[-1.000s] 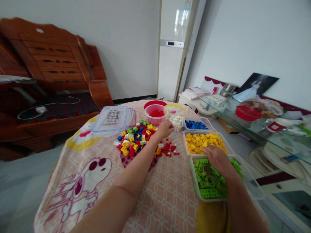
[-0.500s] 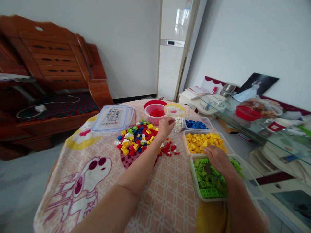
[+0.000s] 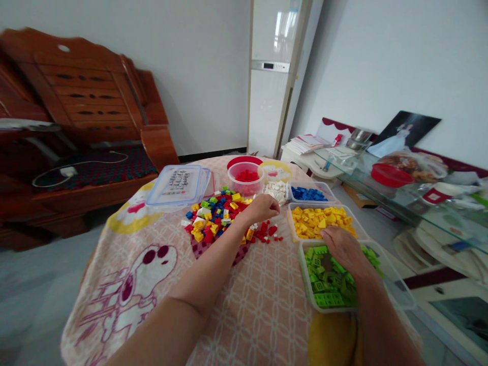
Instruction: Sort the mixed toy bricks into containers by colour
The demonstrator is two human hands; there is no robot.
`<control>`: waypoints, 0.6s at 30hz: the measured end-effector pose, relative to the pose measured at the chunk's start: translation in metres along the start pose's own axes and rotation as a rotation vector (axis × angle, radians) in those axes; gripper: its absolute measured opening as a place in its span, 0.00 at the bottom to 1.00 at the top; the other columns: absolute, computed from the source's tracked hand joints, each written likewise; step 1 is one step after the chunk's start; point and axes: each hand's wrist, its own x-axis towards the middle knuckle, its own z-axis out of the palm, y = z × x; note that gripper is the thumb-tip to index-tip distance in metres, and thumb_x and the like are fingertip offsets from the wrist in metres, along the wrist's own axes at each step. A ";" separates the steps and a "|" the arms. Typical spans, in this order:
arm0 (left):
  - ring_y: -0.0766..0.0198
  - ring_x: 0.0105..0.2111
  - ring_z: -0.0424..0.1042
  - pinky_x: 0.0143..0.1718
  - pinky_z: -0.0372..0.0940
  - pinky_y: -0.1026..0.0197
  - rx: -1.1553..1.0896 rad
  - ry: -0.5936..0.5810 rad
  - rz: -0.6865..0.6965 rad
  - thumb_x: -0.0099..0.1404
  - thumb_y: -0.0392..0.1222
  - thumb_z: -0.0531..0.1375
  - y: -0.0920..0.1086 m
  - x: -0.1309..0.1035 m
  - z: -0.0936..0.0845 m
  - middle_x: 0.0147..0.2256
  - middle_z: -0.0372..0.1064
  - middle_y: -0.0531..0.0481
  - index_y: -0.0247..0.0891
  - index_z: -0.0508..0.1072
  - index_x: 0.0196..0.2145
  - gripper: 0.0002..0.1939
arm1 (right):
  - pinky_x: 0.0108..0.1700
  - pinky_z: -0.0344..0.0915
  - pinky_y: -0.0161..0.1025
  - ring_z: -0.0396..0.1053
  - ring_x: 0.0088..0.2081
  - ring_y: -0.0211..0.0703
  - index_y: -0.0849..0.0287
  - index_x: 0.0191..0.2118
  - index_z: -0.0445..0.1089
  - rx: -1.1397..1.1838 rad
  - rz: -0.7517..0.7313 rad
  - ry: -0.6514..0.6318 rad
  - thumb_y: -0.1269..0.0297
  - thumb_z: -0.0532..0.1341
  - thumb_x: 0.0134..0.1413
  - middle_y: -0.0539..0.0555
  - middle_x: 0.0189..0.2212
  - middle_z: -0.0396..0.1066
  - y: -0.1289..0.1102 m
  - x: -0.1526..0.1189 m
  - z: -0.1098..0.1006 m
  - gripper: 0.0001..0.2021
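My left hand [image 3: 264, 208] is closed above the right side of a pile of mixed bricks [image 3: 219, 213]; what its fingers hold, if anything, is too small to make out. Just beyond it lie white bricks [image 3: 276, 190]. My right hand [image 3: 343, 249] hangs over the border between a box of yellow bricks [image 3: 312, 222] and a box of green bricks [image 3: 324, 279]; its fingertips point at the yellow ones and their grip is hidden. Small red bricks [image 3: 264, 233] are scattered below my left hand.
Behind the pile is a clear tub with red bricks [image 3: 247, 177]. A box of blue bricks [image 3: 307, 193] stands at the back right. Stacked lids [image 3: 173, 185] lie at the back left. A glass shelf [image 3: 400, 203] with a red bowl [image 3: 391, 175] is beyond the table's right side.
My left hand has moved slightly right and toward me, away from the white bricks, and its fingers look more curled. My right hand has stayed nearly in place.
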 end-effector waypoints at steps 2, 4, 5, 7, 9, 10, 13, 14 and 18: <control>0.61 0.33 0.78 0.37 0.67 0.64 0.153 -0.057 -0.017 0.61 0.36 0.63 0.008 -0.002 0.011 0.32 0.81 0.46 0.36 0.84 0.34 0.08 | 0.44 0.67 0.48 0.73 0.38 0.52 0.54 0.31 0.69 -0.003 0.003 -0.002 0.66 0.50 0.69 0.60 0.32 0.76 -0.001 0.000 0.000 0.16; 0.55 0.38 0.79 0.39 0.69 0.60 0.277 -0.072 -0.063 0.61 0.42 0.65 0.017 -0.003 0.021 0.36 0.81 0.41 0.35 0.84 0.36 0.10 | 0.44 0.67 0.48 0.73 0.38 0.52 0.54 0.31 0.70 -0.008 0.008 -0.006 0.66 0.50 0.69 0.60 0.32 0.76 -0.001 0.001 -0.001 0.16; 0.52 0.40 0.79 0.40 0.70 0.58 0.322 -0.079 -0.087 0.61 0.44 0.65 0.021 -0.004 0.024 0.38 0.81 0.39 0.35 0.84 0.37 0.12 | 0.44 0.67 0.48 0.73 0.38 0.52 0.54 0.31 0.70 -0.011 0.012 -0.011 0.67 0.50 0.69 0.60 0.33 0.76 -0.002 0.001 -0.001 0.16; 0.48 0.43 0.79 0.42 0.71 0.55 0.380 -0.104 -0.129 0.61 0.42 0.64 0.028 -0.007 0.029 0.40 0.81 0.37 0.34 0.84 0.39 0.12 | 0.45 0.67 0.48 0.73 0.39 0.52 0.54 0.31 0.70 -0.016 0.017 -0.025 0.67 0.50 0.69 0.61 0.33 0.76 -0.002 0.001 -0.001 0.16; 0.48 0.44 0.79 0.43 0.72 0.54 0.398 -0.126 -0.160 0.60 0.37 0.61 0.032 -0.008 0.030 0.41 0.81 0.36 0.35 0.83 0.41 0.13 | 0.46 0.67 0.48 0.73 0.39 0.52 0.54 0.31 0.70 -0.021 0.024 -0.033 0.67 0.49 0.69 0.61 0.33 0.76 -0.003 0.001 -0.001 0.17; 0.48 0.44 0.79 0.44 0.72 0.54 0.393 -0.125 -0.169 0.60 0.35 0.60 0.033 -0.009 0.030 0.42 0.81 0.37 0.35 0.83 0.41 0.14 | 0.46 0.67 0.47 0.74 0.39 0.52 0.55 0.31 0.70 -0.025 0.028 -0.032 0.67 0.49 0.69 0.61 0.33 0.76 -0.003 0.001 -0.001 0.16; 0.51 0.42 0.80 0.43 0.72 0.56 0.320 -0.097 -0.152 0.59 0.32 0.60 0.026 -0.007 0.028 0.40 0.81 0.39 0.36 0.84 0.38 0.13 | 0.47 0.67 0.47 0.74 0.39 0.51 0.55 0.32 0.70 -0.031 0.028 -0.027 0.67 0.49 0.69 0.61 0.34 0.76 -0.003 0.001 -0.001 0.16; 0.53 0.41 0.80 0.42 0.72 0.58 0.270 -0.081 -0.130 0.58 0.32 0.61 0.022 -0.005 0.028 0.38 0.81 0.41 0.36 0.84 0.37 0.12 | 0.46 0.67 0.47 0.73 0.39 0.51 0.55 0.32 0.70 -0.032 0.026 -0.029 0.67 0.50 0.69 0.61 0.34 0.76 -0.003 0.001 -0.002 0.16; 0.64 0.30 0.78 0.34 0.69 0.66 -0.105 0.046 -0.046 0.56 0.29 0.62 0.004 0.003 0.025 0.29 0.79 0.48 0.34 0.82 0.34 0.09 | 0.46 0.67 0.47 0.73 0.39 0.52 0.55 0.31 0.70 -0.025 0.020 -0.020 0.66 0.50 0.69 0.61 0.33 0.76 -0.003 0.000 -0.003 0.16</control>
